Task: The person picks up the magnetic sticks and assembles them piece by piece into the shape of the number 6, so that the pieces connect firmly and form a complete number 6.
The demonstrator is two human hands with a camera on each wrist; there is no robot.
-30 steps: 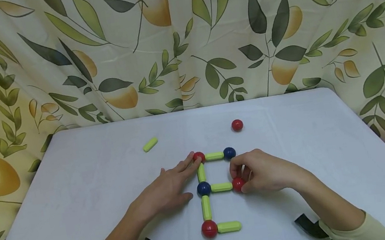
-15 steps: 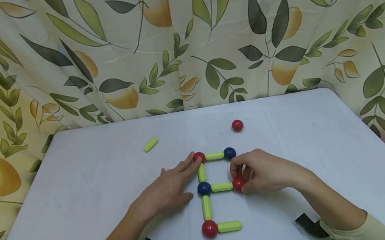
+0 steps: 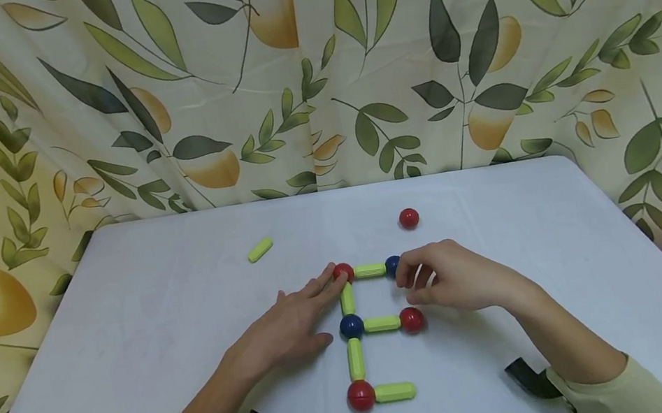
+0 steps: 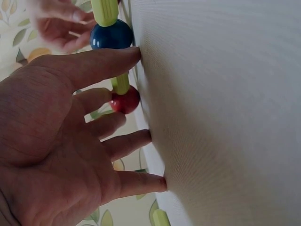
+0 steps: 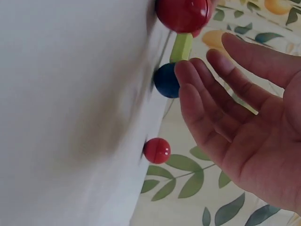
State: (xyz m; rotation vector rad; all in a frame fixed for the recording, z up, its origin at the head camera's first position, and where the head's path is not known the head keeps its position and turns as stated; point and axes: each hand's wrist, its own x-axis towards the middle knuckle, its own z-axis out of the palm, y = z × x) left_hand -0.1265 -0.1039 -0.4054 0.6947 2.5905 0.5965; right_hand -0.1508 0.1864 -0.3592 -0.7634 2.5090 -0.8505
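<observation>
A figure of yellow-green rods and balls lies on the white table. My left hand [image 3: 287, 329] rests at its far left corner, fingertips touching the upper red ball [image 3: 343, 273], thumb on the tabletop. In the left wrist view the fingers are spread beside that red ball [image 4: 125, 100] and a blue ball [image 4: 112, 35]. My right hand [image 3: 461, 276] hovers by the upper right blue ball [image 3: 393, 267], its fingers loosely bent and nothing between finger and thumb. The right wrist view has its fingertips close to the blue ball [image 5: 167, 80]. Below it, the middle red ball [image 3: 412, 320] ends the middle rod [image 3: 382, 324].
A loose yellow-green rod [image 3: 260, 249] lies at the back left, and a loose red ball [image 3: 409, 218] at the back right. The lower red ball [image 3: 360, 396] with its rod [image 3: 395, 391] is nearest the front. A patterned curtain [image 3: 265, 103] hangs behind the table.
My right hand has let go of the middle red ball and moved up and away toward the upper blue ball. The left hand stays where it was.
</observation>
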